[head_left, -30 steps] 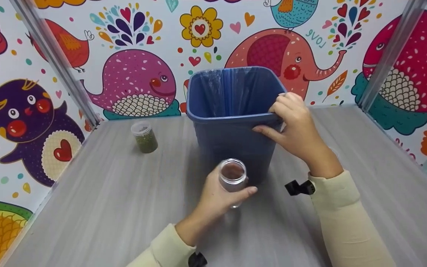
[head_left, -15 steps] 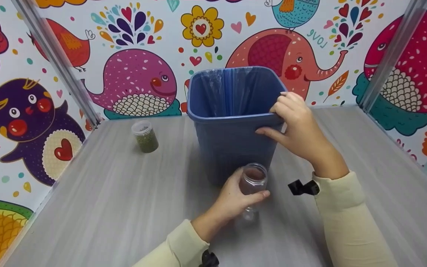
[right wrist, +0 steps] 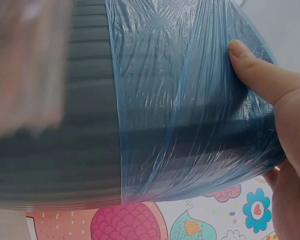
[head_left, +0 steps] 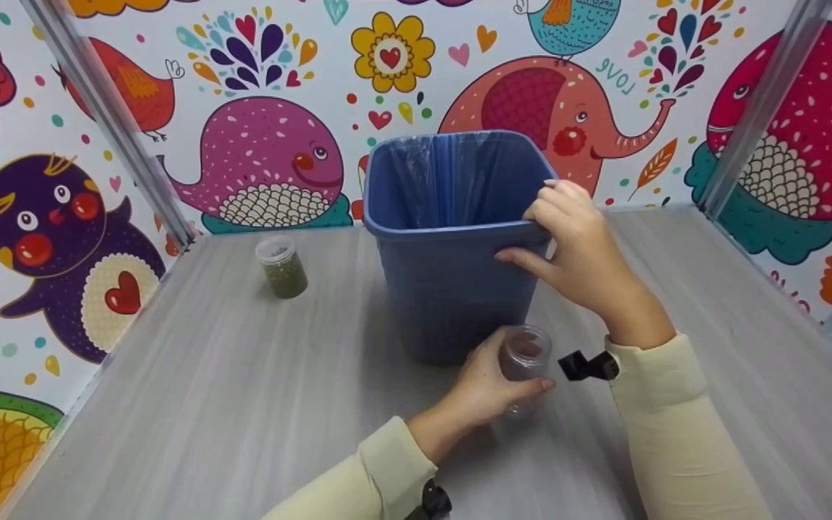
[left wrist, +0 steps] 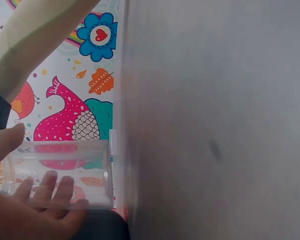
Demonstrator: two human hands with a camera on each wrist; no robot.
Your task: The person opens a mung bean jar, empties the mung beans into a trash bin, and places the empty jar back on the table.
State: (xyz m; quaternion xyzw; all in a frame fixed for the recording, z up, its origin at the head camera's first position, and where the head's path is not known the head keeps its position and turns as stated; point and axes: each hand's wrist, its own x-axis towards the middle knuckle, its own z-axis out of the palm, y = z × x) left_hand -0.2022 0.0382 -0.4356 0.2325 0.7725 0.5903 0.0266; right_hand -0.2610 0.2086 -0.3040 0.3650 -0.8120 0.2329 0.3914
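A blue bin (head_left: 452, 289) lined with a clear blue bag (right wrist: 190, 115) stands in the middle of the grey table (head_left: 192, 404). My right hand (head_left: 578, 249) grips its near right rim corner, thumb (right wrist: 260, 75) pressed on the bag outside. My left hand (head_left: 492, 383) holds an open clear plastic jar (head_left: 524, 357) low by the bin's front right foot. In the left wrist view the jar (left wrist: 60, 172) looks empty, with my fingers (left wrist: 55, 187) curled round it.
A small lidded jar of green beans (head_left: 282, 267) stands at the back left of the table. Cartoon-printed walls (head_left: 257, 144) close the table at the back and both sides, with metal posts (head_left: 109, 119) in the corners.
My left hand has carried the clear jar rightward and lower, from in front of the bin's middle to beside its front right corner. The right hand stays on the rim.
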